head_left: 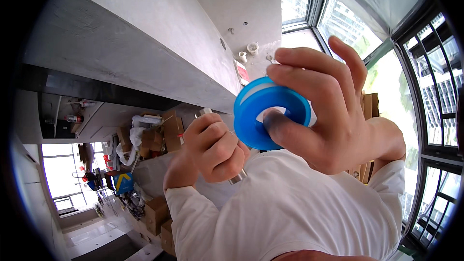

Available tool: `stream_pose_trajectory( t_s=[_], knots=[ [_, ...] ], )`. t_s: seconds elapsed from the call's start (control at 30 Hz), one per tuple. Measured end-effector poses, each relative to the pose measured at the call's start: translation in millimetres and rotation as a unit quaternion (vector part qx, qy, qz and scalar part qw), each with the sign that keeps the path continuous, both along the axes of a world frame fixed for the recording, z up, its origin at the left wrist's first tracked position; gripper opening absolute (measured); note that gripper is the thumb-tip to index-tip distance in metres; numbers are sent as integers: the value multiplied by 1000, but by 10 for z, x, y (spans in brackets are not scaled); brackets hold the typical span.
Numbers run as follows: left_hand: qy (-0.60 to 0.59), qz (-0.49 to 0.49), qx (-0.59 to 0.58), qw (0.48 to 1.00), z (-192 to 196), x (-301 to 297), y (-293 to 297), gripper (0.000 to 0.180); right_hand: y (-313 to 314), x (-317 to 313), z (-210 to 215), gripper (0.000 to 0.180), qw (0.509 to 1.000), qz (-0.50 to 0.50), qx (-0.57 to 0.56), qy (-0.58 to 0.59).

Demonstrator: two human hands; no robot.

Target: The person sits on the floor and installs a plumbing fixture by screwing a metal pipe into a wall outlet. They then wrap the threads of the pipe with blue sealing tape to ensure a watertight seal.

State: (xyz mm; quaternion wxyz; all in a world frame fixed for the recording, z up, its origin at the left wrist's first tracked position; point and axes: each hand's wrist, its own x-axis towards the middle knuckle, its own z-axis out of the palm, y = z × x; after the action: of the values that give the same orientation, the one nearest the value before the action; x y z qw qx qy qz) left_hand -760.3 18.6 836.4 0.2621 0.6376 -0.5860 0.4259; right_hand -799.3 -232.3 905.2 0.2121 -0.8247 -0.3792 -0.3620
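My left hand is closed around a short, shiny metal tube, which sticks out above and below the fist. Just to the right, my right hand grips a bright blue spool of white thread seal tape. The thumb pokes into the spool's centre hole while the index and middle fingertips rest at its upper rim. The other fingers of that hand are raised and spread. Spool and left fist are close together, and whether a strip of tape runs between them I cannot tell.
Grey concrete surfaces stretch across the upper left. Two white pipe stubs stand beyond the spool. Black-framed windows line the right. Cardboard boxes, a blue box and loose clutter lie at the left.
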Motion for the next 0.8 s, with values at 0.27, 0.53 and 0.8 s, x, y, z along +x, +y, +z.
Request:
stream_pose_trajectory(
  t_s=[0.27,0.53,0.8],
  knots=[
    [-35,-14,54,998,106,-319,19,27,130,397,-133,28,976,148,38,156],
    [-66,-2,41,997,119,-345,-23,26,312,265,-816,33,865,220,164,419],
    [-64,91,-17,994,103,-170,-43,26,307,-228,-1121,33,787,212,275,509]
  ],
)
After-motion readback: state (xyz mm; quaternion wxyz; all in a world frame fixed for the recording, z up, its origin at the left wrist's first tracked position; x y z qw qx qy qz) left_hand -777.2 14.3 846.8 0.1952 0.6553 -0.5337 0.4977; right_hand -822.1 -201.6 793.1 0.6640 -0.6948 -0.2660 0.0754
